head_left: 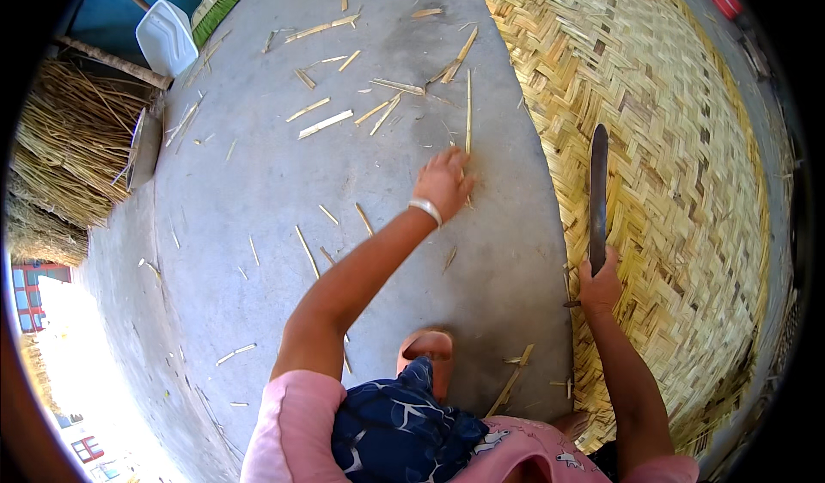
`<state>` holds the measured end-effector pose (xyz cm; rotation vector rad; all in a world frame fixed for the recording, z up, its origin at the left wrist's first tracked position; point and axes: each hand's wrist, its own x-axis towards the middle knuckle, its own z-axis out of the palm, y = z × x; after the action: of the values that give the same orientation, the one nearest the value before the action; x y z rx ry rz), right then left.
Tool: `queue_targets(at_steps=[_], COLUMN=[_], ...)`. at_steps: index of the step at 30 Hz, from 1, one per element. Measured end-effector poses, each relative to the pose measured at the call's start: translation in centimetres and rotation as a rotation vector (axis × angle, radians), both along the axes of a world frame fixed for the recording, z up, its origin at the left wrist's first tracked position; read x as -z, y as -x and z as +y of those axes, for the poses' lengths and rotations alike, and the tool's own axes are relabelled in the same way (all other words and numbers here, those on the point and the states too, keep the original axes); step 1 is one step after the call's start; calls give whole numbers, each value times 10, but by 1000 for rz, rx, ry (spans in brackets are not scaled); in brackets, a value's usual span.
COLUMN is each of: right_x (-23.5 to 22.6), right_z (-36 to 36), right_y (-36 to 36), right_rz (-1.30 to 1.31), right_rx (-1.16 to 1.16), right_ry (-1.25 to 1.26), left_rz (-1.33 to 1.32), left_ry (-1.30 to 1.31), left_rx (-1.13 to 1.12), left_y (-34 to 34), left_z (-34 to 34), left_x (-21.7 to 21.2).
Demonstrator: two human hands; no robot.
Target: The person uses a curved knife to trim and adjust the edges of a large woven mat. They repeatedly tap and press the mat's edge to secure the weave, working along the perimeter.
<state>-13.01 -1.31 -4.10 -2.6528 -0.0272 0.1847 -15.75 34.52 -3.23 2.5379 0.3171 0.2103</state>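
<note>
My left hand (444,182), with a pale band on its wrist, is stretched forward over the grey floor. Its fingers are bent around a long, thin reed strip (468,109) whose far end sticks out past them; the fingertips are partly hidden and slightly blurred. In my right hand (601,285) is a long, dark machete (599,195), gripped at its near end with the blade pointing away from me. The blade is above a large woven reed mat (670,139) with a herringbone pattern, which covers the right side.
Loose reed pieces (326,124) are scattered over the concrete floor (258,165). Bundled stalks (73,139) are stacked at the left. At the far left are a white plastic dustpan (166,39) and a green-bristled broom (219,12). My sandalled foot (440,364) is beside the mat's edge.
</note>
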Motion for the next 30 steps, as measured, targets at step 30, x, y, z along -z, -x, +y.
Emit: queue_targets(at_steps=[30], right_x=[-21], right_z=[-13], right_y=[-17], right_rz=[62], right_rx=[-167], right_ry=[65], left_rz=[556], left_ry=[-325], left_rx=[-85], left_y=[537], left_z=[-94], left_x=[25])
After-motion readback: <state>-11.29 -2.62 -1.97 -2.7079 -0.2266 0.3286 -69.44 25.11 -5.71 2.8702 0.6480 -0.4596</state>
